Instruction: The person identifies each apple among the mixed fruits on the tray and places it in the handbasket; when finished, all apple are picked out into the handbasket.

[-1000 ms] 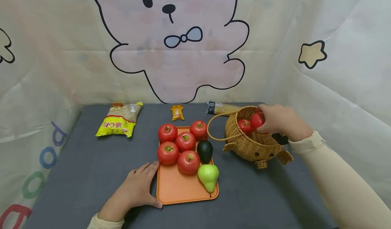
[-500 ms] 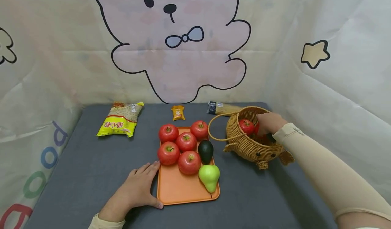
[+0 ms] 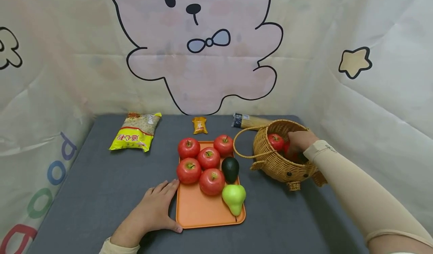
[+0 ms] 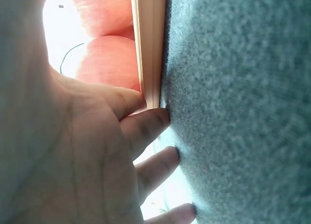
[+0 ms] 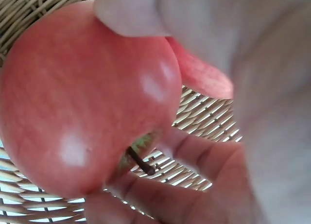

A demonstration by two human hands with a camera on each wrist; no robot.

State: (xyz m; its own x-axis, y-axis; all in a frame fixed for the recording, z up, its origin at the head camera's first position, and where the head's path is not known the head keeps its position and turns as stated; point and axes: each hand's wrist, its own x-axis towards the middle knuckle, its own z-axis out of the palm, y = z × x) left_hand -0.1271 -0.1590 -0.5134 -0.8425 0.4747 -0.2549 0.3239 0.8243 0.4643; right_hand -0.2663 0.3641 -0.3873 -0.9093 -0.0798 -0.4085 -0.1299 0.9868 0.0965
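My right hand (image 3: pixel 302 140) is down inside a wicker basket (image 3: pixel 272 168). Seen from the right wrist, its thumb lies on top of a red apple (image 5: pixel 87 97) and its fingers curl under it near the stem. Another apple (image 3: pixel 275 142) sits beside it in the basket. My left hand (image 3: pixel 152 210) rests against the left side of an orange tray (image 3: pixel 203 214), fingers extended and thumb by the near corner. On the tray lie several red apples (image 3: pixel 211 181), an avocado (image 3: pixel 230 169) and a green pear (image 3: pixel 234 198).
At the back left lies a yellow snack bag (image 3: pixel 137 131). A small orange packet (image 3: pixel 199 125) is behind the tray, with a pack of dry noodles (image 3: pixel 255 122) behind the basket. The basket's handle (image 3: pixel 243 156) leans toward the tray. Printed cloth walls surround the table.
My right hand has lowered from the basket's rim into it, taking the apple down inside. My left hand stays at the tray. The head view has shifted slightly.
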